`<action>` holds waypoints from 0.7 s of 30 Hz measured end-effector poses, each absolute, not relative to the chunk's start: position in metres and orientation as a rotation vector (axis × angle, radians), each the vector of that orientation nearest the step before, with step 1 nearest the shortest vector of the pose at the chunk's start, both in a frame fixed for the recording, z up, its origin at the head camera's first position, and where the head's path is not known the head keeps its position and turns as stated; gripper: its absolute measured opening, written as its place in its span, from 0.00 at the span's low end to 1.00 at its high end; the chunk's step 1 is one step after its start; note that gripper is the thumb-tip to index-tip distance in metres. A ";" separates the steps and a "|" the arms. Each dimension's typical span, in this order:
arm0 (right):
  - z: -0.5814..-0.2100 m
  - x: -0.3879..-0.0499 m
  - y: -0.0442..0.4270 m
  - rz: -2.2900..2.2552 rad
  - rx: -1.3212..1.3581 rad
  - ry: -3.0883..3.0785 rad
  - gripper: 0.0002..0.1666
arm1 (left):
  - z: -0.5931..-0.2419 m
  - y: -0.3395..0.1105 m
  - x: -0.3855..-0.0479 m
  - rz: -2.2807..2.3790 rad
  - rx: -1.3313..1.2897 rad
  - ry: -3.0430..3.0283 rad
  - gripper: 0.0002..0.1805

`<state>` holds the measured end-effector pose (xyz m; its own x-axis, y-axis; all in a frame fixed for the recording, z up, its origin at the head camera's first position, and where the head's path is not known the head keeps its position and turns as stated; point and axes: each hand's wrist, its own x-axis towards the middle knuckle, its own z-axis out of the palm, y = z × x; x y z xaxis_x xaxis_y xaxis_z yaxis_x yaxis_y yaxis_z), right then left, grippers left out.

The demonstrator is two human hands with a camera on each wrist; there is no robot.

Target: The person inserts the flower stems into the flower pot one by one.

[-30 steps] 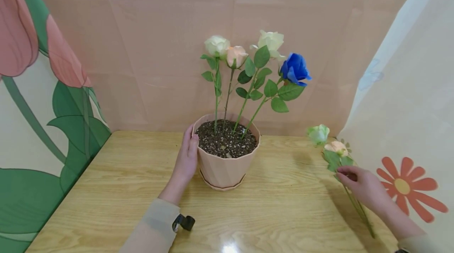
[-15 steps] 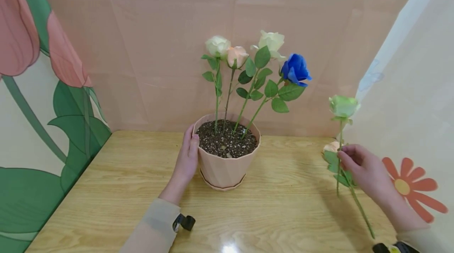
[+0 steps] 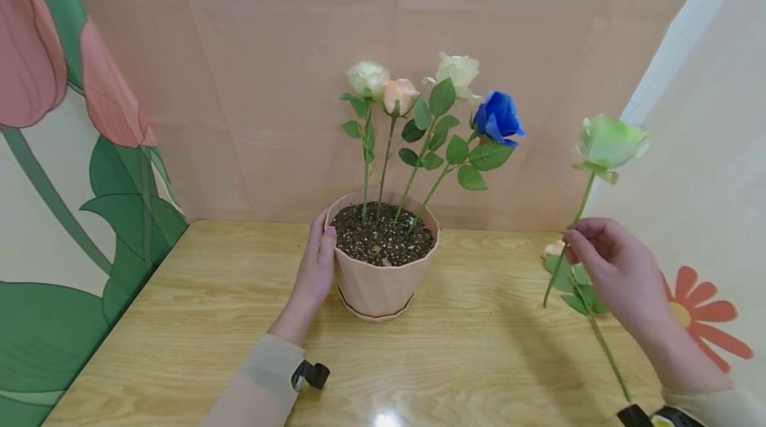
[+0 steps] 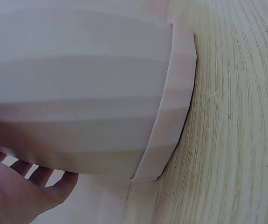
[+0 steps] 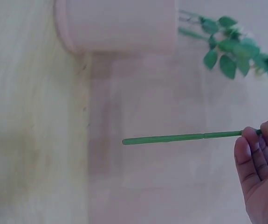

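Observation:
A pink faceted flower pot [image 3: 383,287] full of dark soil [image 3: 383,237] stands on the table. Its left side is held by my left hand [image 3: 315,261], with the thumb near the rim; in the left wrist view, bent fingers [image 4: 61,184] meet the wall. On the right, my right hand [image 3: 616,274] pinches the stem of a pale green rose [image 3: 610,142], raised above the table with its bloom up and tilted right. The stem's lower end [image 5: 161,139] hangs free in the right wrist view. Under that hand lies a peach rose [image 3: 604,337], its bloom partly hidden.
Planted in the pot are a white rose [image 3: 368,78], a pink rose [image 3: 399,96], a cream rose [image 3: 457,71] and a blue rose [image 3: 498,118]. A pink cloth [image 3: 269,81] hangs behind the wooden table [image 3: 227,320]. Flower-printed cloths flank both sides.
My right hand has lifted the green rose off the table, from beside the peach rose, and brought it upright, then tilted it right. The left hand and pot stay put.

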<state>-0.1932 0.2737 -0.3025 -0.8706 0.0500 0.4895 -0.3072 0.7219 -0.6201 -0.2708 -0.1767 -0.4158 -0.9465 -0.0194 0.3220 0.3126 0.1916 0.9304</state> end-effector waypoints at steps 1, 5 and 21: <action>-0.299 -0.192 0.270 1.024 0.205 -2.420 0.10 | -0.416 -0.176 -0.271 -1.826 -0.279 -2.204 0.31; -0.285 -0.186 0.252 1.079 0.241 -2.357 0.08 | -0.416 -0.176 -0.271 -1.835 -0.290 -2.185 0.31; -0.248 -0.184 0.152 1.225 0.523 -2.188 0.04 | -0.417 -0.176 -0.272 -1.820 -0.312 -2.165 0.30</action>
